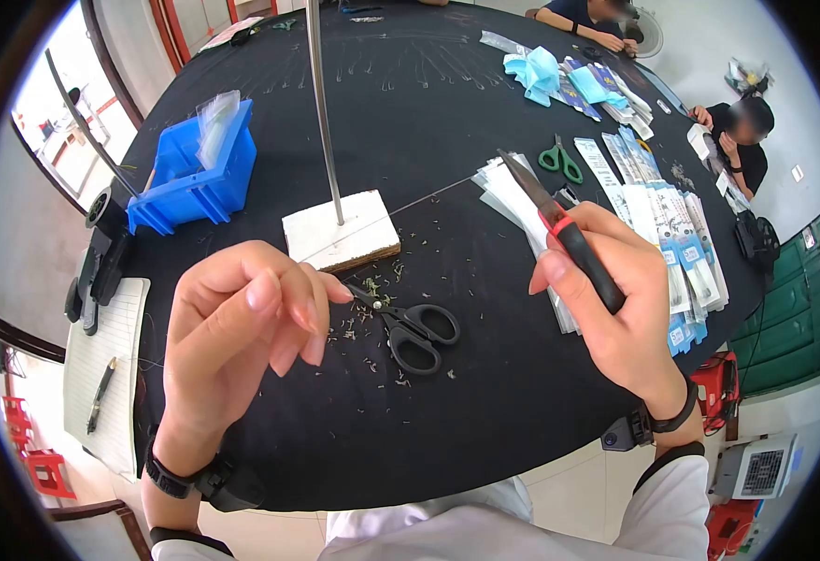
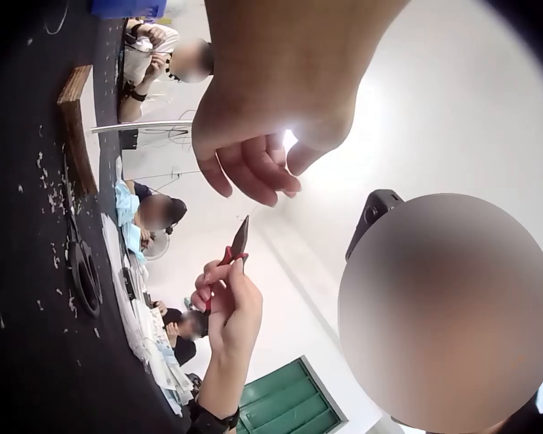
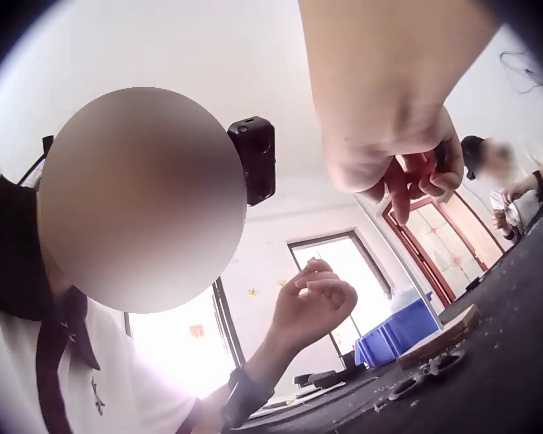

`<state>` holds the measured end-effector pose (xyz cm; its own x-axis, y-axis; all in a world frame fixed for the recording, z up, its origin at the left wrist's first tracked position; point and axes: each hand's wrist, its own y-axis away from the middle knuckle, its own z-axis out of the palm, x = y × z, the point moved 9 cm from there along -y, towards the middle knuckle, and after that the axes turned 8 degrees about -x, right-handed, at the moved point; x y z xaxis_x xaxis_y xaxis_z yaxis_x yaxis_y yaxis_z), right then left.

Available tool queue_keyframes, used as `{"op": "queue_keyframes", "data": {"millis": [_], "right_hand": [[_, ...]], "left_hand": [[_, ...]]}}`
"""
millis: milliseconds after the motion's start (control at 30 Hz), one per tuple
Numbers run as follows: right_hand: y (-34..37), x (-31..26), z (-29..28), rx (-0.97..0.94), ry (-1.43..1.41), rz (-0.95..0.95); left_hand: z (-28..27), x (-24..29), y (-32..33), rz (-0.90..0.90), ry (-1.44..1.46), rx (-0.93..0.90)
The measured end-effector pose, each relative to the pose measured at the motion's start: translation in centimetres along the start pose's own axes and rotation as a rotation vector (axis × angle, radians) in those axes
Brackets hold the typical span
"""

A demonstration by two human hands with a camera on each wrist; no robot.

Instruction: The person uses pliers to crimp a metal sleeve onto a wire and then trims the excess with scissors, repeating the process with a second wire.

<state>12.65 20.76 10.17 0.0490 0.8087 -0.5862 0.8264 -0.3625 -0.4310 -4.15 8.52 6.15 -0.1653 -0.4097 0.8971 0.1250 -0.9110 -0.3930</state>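
Note:
In the head view my left hand (image 1: 242, 323) is raised over the near left of the table, fingers curled and thumb bent against them. A thin line (image 1: 428, 196) runs from its curled fingers across the white block of a stand toward the right; the exact pinch is hidden. My right hand (image 1: 606, 299) grips pliers (image 1: 573, 252) with red and black handles, dark pointed tips facing up and away. The left wrist view shows these pliers (image 2: 239, 242) upright in the fist. Black-handled scissors (image 1: 419, 337) lie between the hands, among small clippings (image 1: 363, 327).
The white block (image 1: 363, 238) carries an upright metal rod (image 1: 324, 103). A blue bin (image 1: 195, 178), a stapler (image 1: 97, 266) and a notebook (image 1: 115, 374) with a pen stand left. Packets (image 1: 681, 243) and green-handled scissors (image 1: 559, 161) lie right. Other people sit at the far side.

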Motion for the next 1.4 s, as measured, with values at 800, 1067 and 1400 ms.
{"op": "queue_keyframes", "data": {"millis": [800,1067,1400], "right_hand": [[-0.7,-1.5,-2.9,0.019,-0.389,0.039],[-1.9,-1.9,-5.4,0.028,-0.489,0.003],[-1.5,-2.1,-9.5,0.047,-0.405,-0.048]], "left_hand": [[4.2,4.7,-3.1,0.055,-0.271,-0.054],[6.0,2.7,-3.7,-0.159,-0.276,-0.099],[3.0,-4.5,-4.4,-0.253,-0.922,-0.206]]}}
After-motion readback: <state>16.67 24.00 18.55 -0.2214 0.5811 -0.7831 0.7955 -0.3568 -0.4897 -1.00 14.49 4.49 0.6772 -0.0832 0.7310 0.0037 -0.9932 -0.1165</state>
